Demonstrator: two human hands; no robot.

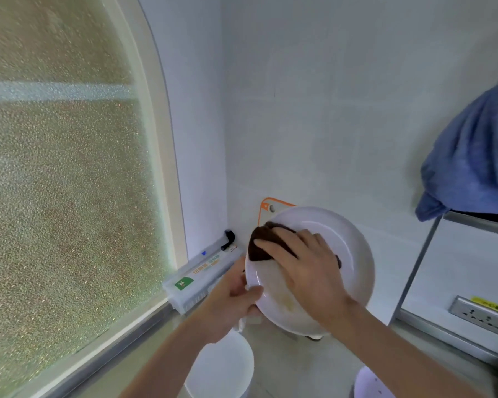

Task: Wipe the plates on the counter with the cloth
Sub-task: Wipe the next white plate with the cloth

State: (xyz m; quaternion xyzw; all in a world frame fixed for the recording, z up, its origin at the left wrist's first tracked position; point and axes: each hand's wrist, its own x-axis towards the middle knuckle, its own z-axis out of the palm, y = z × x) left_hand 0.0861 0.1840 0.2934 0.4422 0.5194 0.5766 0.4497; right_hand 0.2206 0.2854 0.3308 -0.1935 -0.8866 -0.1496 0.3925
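Plates number three: one white plate (342,245) held tilted above the counter (288,366), two more plates (222,366) (370,383) lying below it. Left hand (230,300) clamps the raised plate's rim; right hand (305,265), fingers spread, presses one brown cloth (260,242) on its face. Behind stand an orange-edged board (266,206) and a wrap dispenser (199,275).

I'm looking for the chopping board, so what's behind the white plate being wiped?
An orange-edged cutting board leans on the wall behind the round white plate; only its top corner shows, the rest is covered.
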